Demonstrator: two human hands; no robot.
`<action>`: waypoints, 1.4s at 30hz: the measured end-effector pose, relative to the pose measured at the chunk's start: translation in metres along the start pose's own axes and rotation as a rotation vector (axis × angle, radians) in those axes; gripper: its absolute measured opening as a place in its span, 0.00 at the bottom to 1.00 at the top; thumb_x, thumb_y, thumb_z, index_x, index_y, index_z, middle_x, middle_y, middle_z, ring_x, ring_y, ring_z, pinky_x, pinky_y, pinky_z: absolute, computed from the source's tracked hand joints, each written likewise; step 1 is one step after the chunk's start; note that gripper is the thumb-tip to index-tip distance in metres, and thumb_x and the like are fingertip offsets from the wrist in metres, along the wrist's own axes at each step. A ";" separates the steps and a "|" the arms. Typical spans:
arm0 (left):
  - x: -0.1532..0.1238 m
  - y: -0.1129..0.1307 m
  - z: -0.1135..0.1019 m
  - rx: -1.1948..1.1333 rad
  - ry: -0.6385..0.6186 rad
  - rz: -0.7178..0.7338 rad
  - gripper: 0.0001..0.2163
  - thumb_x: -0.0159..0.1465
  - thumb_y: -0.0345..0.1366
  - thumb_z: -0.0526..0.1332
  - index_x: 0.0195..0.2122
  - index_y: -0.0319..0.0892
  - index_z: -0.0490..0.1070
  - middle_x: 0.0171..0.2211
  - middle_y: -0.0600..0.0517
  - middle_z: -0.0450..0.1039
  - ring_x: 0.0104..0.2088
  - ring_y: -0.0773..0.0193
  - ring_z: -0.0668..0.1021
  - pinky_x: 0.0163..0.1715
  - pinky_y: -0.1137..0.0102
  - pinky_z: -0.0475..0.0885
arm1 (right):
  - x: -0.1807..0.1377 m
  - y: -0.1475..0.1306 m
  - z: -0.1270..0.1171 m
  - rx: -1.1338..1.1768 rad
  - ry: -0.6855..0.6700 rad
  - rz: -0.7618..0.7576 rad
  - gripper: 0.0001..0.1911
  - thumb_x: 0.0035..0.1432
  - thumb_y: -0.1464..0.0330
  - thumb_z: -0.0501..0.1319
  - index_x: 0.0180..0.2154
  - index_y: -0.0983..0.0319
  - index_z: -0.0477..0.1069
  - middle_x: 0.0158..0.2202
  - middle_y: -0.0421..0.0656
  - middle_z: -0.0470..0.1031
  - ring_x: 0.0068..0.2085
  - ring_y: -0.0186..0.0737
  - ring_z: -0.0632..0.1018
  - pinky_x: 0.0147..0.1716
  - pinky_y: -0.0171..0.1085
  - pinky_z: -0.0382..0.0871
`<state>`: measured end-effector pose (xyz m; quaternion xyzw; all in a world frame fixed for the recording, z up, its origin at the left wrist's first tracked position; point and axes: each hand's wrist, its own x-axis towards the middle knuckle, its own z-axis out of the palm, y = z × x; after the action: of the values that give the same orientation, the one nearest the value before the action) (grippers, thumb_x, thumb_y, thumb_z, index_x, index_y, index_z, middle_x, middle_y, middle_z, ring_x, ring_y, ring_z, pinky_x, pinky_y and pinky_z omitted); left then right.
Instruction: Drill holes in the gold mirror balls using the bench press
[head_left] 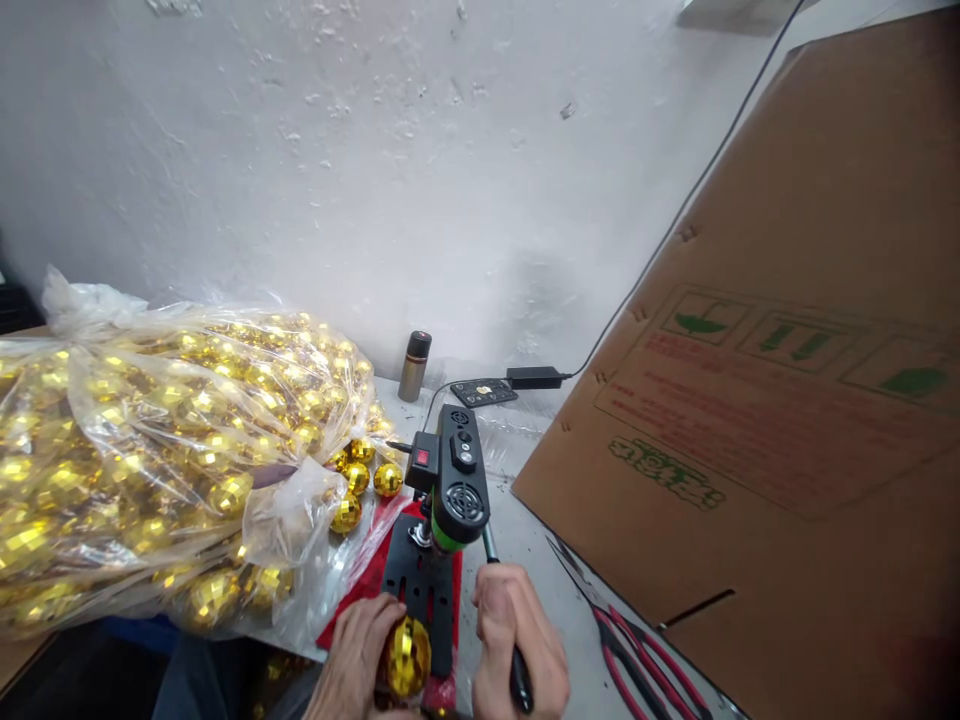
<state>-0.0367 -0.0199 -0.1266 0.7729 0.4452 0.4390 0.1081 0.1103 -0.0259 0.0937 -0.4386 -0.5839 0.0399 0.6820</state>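
My left hand [358,655] is closed around a gold mirrored ball [407,655], holding it on the black slotted base plate [424,588] of a small bench drill press [457,487]. My right hand [517,645] grips the press's black lever handle [519,680]. The press head, black with a green collar and a red switch, stands just beyond both hands. A red mat [360,600] lies under the base plate.
A large clear plastic bag [150,450] full of gold balls fills the left; several loose balls [367,485] lie by its mouth. A big cardboard box [772,400] leans at the right. Red-handled scissors [630,660], a small cylinder [414,365] and a power adapter [534,377] are nearby.
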 end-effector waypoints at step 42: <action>0.086 0.034 -0.018 -0.211 -0.136 -0.286 0.23 0.61 0.38 0.70 0.57 0.44 0.78 0.52 0.40 0.82 0.53 0.42 0.83 0.56 0.46 0.80 | 0.030 0.000 -0.023 -0.109 -0.225 -0.243 0.13 0.71 0.80 0.53 0.36 0.58 0.64 0.28 0.36 0.68 0.27 0.30 0.71 0.26 0.30 0.64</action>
<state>-0.0116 0.0238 -0.0474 0.7139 0.4939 0.4101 0.2795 0.1385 -0.0218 0.1181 -0.3940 -0.7066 -0.0255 0.5872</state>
